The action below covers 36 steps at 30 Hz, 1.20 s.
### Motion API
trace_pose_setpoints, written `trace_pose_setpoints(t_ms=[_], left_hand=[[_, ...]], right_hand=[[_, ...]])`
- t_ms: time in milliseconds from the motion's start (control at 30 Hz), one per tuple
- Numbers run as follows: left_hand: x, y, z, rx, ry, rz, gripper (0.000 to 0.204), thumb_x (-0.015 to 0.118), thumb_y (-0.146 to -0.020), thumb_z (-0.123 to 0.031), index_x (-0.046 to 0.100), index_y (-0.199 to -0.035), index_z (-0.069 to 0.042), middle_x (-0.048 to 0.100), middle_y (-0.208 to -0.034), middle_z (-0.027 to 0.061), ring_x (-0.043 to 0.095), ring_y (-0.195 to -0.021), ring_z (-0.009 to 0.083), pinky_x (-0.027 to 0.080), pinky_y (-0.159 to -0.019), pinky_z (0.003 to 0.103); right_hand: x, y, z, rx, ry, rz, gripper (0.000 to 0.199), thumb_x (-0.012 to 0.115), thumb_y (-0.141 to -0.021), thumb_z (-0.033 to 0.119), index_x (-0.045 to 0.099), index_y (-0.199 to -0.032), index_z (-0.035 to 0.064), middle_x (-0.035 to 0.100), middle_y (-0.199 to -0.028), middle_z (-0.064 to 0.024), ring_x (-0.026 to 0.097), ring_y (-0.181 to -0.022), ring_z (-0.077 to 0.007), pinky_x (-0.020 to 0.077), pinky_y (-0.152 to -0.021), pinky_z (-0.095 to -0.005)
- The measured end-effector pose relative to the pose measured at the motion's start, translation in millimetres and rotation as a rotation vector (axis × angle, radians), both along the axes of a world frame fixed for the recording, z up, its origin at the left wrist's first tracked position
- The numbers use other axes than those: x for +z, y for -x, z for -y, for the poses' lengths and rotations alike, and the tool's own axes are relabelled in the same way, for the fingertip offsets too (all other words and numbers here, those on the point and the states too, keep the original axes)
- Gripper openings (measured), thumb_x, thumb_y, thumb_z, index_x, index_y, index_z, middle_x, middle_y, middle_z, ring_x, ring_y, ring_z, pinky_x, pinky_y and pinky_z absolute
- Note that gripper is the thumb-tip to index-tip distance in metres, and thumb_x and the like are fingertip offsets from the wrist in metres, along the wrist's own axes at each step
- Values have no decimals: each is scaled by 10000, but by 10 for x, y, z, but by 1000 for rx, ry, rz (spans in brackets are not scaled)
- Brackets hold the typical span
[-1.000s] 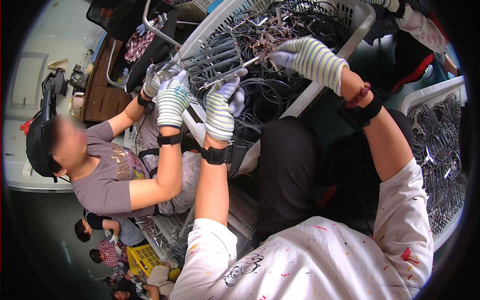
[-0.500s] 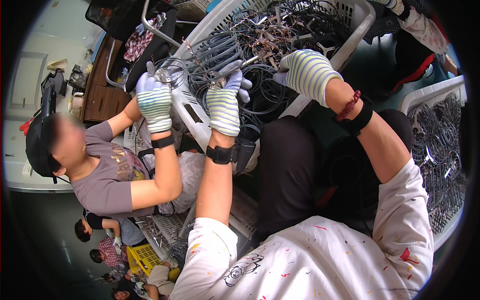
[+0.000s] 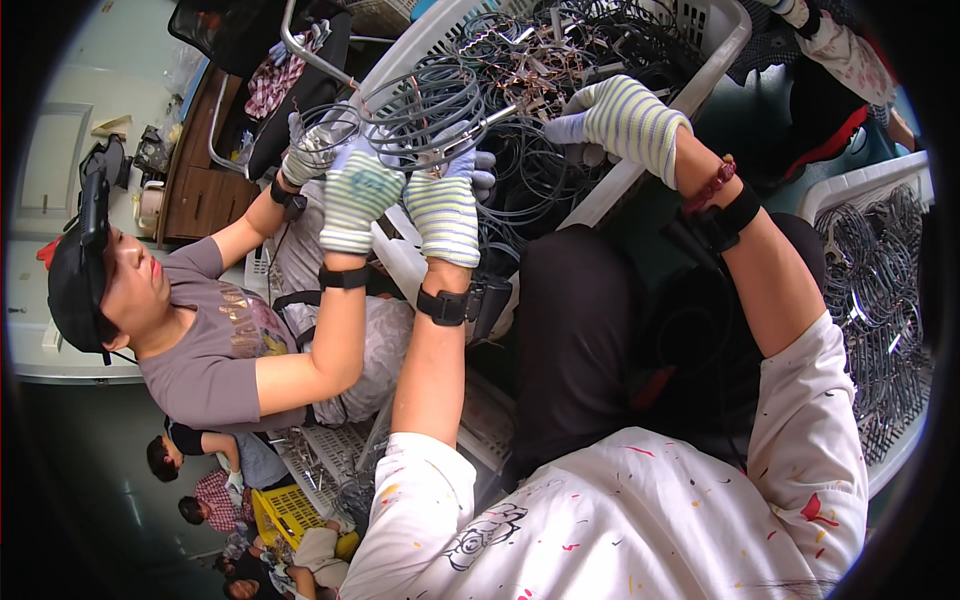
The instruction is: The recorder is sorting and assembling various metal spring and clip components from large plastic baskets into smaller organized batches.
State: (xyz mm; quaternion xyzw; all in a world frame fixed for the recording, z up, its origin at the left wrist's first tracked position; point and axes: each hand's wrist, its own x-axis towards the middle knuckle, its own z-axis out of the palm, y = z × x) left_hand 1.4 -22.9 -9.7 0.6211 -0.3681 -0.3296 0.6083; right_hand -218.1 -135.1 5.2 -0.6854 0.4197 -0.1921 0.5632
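My left hand (image 3: pixel 445 212), in a striped glove with a black wristband, is raised and grips a coil of grey wire (image 3: pixel 432 98). A co-worker seated at my left holds the same coil with a gloved hand (image 3: pixel 355 195); the co-worker's other hand (image 3: pixel 308 155) is on a smaller loop behind it. My right hand (image 3: pixel 620 118), also gloved, reaches into a white plastic basket (image 3: pixel 715 30). Its fingers curl around strands of the tangled dark wires (image 3: pixel 560 50) that fill the basket.
A second white basket (image 3: pixel 850 185) of coiled wire sits at my right. A dark wooden cabinet (image 3: pixel 200 185) stands at the far left. More people and a yellow crate (image 3: pixel 280 510) are at the lower left. Another person's sleeve (image 3: pixel 845 55) shows at the top right.
The grey coil has been drawn up and out of the tangle and spread wider. The co-worker's near hand shifted left, then back beside my left hand. My right hand dipped and rose slightly.
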Motion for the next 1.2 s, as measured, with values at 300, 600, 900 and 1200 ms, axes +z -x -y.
trace_pose_setpoints(t_ms=[300, 600, 900, 1200], left_hand=[[-36, 38, -25, -281, 4, -64, 308, 636, -1029, -243, 672, -1290, -83, 721, -855, 45, 569, -618, 50, 458, -571, 208], [-160, -108, -81, -216, -42, -13, 162, 655, -1013, -181, 686, -1122, -66, 737, -904, 72, 652, -680, 85, 559, -617, 241], [-80, -22, -157, -255, -51, -77, 181, 668, -1007, -200, 692, -1137, -77, 708, -840, 37, 619, -658, 72, 514, -596, 228], [-90, -67, -132, -231, -77, 40, 216, 677, -1001, -198, 695, -1177, -74, 673, -795, 7, 573, -625, 63, 467, -563, 224]], right_hand=[[-172, -50, 87, -61, 323, -293, 369, 729, -889, 382, 782, -1056, 57, 742, -756, -99, 718, -717, -261, 567, -744, -386], [-115, 23, 126, 0, -108, -42, 348, 830, -867, 360, 774, -1015, 50, 742, -755, -47, 666, -585, -112, 478, -499, -237], [-364, -38, 203, -52, 44, -89, 300, 799, -895, 318, 777, -1020, 46, 740, -748, -50, 666, -593, -114, 488, -503, -243], [-167, -30, 114, 86, -494, 262, 259, 713, -955, 293, 728, -1103, 80, 757, -866, -30, 630, -598, -57, 428, -446, -200]])
